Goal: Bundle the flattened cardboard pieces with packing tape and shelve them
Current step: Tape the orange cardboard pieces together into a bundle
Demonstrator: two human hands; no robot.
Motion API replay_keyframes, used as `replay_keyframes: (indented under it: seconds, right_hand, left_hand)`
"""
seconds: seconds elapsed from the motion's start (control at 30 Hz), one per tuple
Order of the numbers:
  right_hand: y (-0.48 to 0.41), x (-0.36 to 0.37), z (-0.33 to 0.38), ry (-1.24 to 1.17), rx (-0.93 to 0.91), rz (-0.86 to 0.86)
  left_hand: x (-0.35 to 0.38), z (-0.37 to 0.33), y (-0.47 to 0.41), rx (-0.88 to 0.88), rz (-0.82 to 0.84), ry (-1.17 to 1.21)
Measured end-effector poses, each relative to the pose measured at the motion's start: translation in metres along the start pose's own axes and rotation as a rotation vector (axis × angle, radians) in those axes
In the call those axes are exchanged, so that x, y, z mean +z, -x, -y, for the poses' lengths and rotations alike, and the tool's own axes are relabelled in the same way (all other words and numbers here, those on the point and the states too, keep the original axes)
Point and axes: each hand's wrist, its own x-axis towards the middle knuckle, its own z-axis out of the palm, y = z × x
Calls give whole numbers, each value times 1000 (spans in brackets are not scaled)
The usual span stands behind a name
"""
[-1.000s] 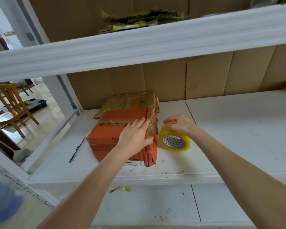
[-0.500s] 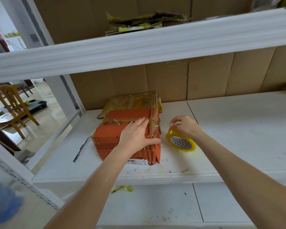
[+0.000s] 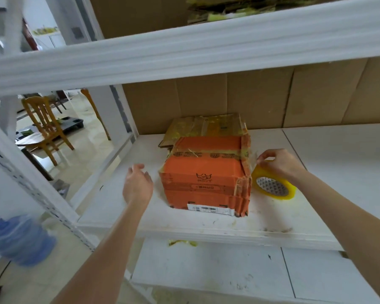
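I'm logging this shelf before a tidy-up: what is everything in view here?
cardboard bundle: one, orange, on the middle shelf, its far end over the flat cardboard
flat cardboard: one stack, brown with yellowish tape, behind the bundle
tape roll: one, yellow, on the shelf right of the bundle
shelf: one, white, bearing bundle and roll
cardboard scraps: some, brown and yellow, top shelf
tape scrap: one, yellow, lower shelf
chair: one plainly seen, wooden, room at left
water bottle: one, blue, blurred, lower left
left hand: fingers relaxed, left of the bundle, apart from it
right hand: grips the tape roll's top
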Motion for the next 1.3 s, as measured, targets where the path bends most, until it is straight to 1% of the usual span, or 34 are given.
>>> replay_keyframes:
  seconds: [0.07, 0.1, 0.2, 0.3, 0.37, 0.43, 0.5, 0.53, 0.6, 0.63, 0.7, 0.77, 0.8, 0.87, 0.97, 1.07, 1.3]
  right_hand:
    - [0, 1, 1, -13, 16, -2]
    - [-1, 0, 1, -15, 26, -3]
    - [0, -2, 1, -17, 47, 10]
    - [1, -6, -1, -32, 43, 20]
    - [2, -8, -3, -48, 35, 23]
    - [3, -9, -5, -54, 21, 19]
    - [4, -10, -7, -58, 3, 19]
    - [5, -10, -7, -62, -5, 19]
    - [6, -12, -9, -73, -32, 11]
    - [7, -14, -11, -71, -42, 1]
    - [11, -17, -15, -68, -43, -25]
    - [15, -21, -19, -54, -39, -47]
    - [17, -23, -20, -33, -41, -51]
    - [22, -27, -20, 4, -44, -48]
    - [28, -31, -19, 30, -58, -45]
    - [32, -36, -18, 31, -66, -48]
    - [33, -36, -21, 19, -51, -87]
  left_hand:
    - [11, 20, -6, -25, 160, -146]
    - [16, 27, -11, -36, 203, -206]
    - [25, 40, -24, -90, 264, -313]
    - [30, 54, -31, -150, 304, -313]
    - [32, 59, -30, -176, 299, -300]
    - [26, 58, -24, -201, 253, -241]
    - [11, 46, -14, -223, 150, -137]
    - [2, 36, -8, -212, 74, -84]
    - [-19, 9, 9, -126, -106, 26]
    - [-31, -9, 20, -47, -183, 71]
    - [-50, -51, 49, 187, -264, 99]
    - [-59, -98, 85, 414, -221, 75]
    - [-59, -119, 103, 487, -174, 55]
    - [-50, -154, 135, 579, -93, 5]
    - [-27, -186, 159, 645, -10, -116]
    - [-13, -198, 162, 609, 68, -198]
    - [-5, -203, 165, 623, 58, -197]
